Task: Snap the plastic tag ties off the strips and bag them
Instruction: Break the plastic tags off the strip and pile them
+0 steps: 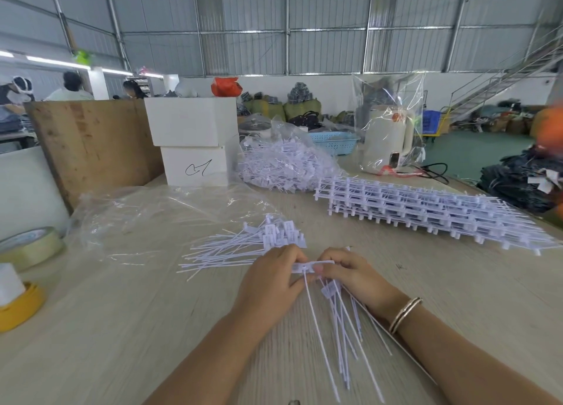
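Note:
My left hand (271, 278) and my right hand (355, 278) meet at the table's middle, and both pinch one white strip of tag ties (313, 266) at its top bar. The strip's long thin tails (341, 337) hang down toward me between my wrists. A loose pile of snapped-off white ties (243, 246) lies just beyond my left hand. A tall stack of whole strips (426, 209) sits to the right. A clear bag full of ties (283, 163) rests further back, and an empty clear bag (146, 218) lies flat on the left.
Two stacked white boxes (195, 142) and a wooden board (91, 142) stand at the back left. Tape rolls (29, 249) sit at the left edge. A white kettle in plastic wrap (388, 139) and a blue basket (333, 141) are behind the bagged ties.

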The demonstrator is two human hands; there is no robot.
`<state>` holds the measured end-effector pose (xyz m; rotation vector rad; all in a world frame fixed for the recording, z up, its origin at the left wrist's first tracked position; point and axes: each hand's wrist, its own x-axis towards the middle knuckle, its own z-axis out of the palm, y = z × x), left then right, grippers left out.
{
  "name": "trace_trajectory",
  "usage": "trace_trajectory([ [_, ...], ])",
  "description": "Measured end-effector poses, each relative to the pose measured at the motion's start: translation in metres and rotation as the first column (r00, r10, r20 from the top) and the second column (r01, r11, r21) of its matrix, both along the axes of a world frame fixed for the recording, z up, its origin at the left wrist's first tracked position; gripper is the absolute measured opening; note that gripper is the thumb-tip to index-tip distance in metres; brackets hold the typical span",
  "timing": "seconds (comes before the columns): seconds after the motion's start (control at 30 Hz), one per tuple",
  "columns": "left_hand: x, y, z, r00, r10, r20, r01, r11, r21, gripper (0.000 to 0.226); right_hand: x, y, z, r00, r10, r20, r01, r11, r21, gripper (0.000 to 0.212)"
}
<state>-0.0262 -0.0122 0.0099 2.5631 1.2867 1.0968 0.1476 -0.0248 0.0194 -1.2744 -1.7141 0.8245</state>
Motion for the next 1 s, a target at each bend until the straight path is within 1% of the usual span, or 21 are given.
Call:
trace_trajectory([
  [0.1,-0.001,-0.001,-0.001,1.0,0.017,-0.009,-0.017,1.0,-0.021,0.02,0.0,-0.001,0.001,0.998,0.029,0.06,-0.03,0.999,0.019,0.018],
  [0.23,-0.002,0.0,-0.003,0.998,0.058,0.0,-0.058,0.996,-0.074,0.019,0.001,0.0,0.0,0.995,0.024,0.097,-0.029,0.999,0.044,0.02],
  [0.3,-0.002,-0.001,-0.002,0.998,0.059,0.026,-0.054,0.988,-0.145,0.02,0.001,0.0,0.0,0.997,0.038,0.07,-0.042,0.998,0.055,0.02],
  [0.33,-0.002,0.0,-0.002,0.997,0.055,0.063,-0.042,0.98,-0.196,0.019,0.001,0.0,0.0,0.997,0.046,0.063,-0.05,0.997,0.066,0.019],
  [0.4,-0.001,0.001,-0.001,0.987,0.042,0.155,0.006,0.955,-0.296,0.013,0.001,0.0,0.0,0.996,0.058,0.067,-0.064,0.994,0.087,0.017],
  [0.5,-0.003,0.002,0.002,0.963,-0.012,0.27,0.125,0.906,-0.404,0.008,0.002,0.0,-0.002,0.995,0.076,0.07,-0.082,0.992,0.093,0.018],
  [0.57,-0.005,0.001,0.005,0.947,-0.048,0.317,0.194,0.873,-0.448,0.004,0.003,0.0,-0.002,0.993,0.106,0.053,-0.11,0.99,0.093,0.019],
  [0.67,-0.008,0.001,0.009,0.932,-0.07,0.355,0.252,0.829,-0.5,0.005,0.004,0.0,-0.002,0.987,0.152,0.051,-0.157,0.981,0.115,0.019],
  [0.73,-0.01,0.001,0.011,0.899,-0.066,0.432,0.331,0.748,-0.575,0.002,0.005,0.001,-0.003,0.985,0.17,0.037,-0.173,0.978,0.118,0.018],
  [0.77,-0.011,0.0,0.012,0.875,-0.06,0.481,0.383,0.693,-0.611,0.007,0.005,0.001,-0.004,0.984,0.18,0.011,-0.18,0.977,0.11,0.018],
  [0.8,-0.011,-0.001,0.013,0.854,-0.053,0.517,0.422,0.652,-0.63,0.01,0.005,0.002,-0.004,0.982,0.187,-0.023,-0.184,0.978,0.099,0.017],
  [0.83,-0.011,-0.001,0.013,0.843,-0.048,0.536,0.439,0.637,-0.634,0.011,0.005,0.002,-0.005,0.98,0.189,-0.056,-0.184,0.979,0.087,0.016],
  [0.97,-0.01,-0.003,0.011,0.827,-0.029,0.562,0.451,0.632,-0.63,0.011,0.005,0.003,-0.007,0.976,0.19,-0.111,-0.185,0.981,0.055,0.012],
  [1.0,-0.009,-0.003,0.011,0.82,-0.027,0.572,0.462,0.622,-0.632,0.011,0.005,0.003,-0.008,0.97,0.194,-0.144,-0.189,0.981,0.047,0.011],
])
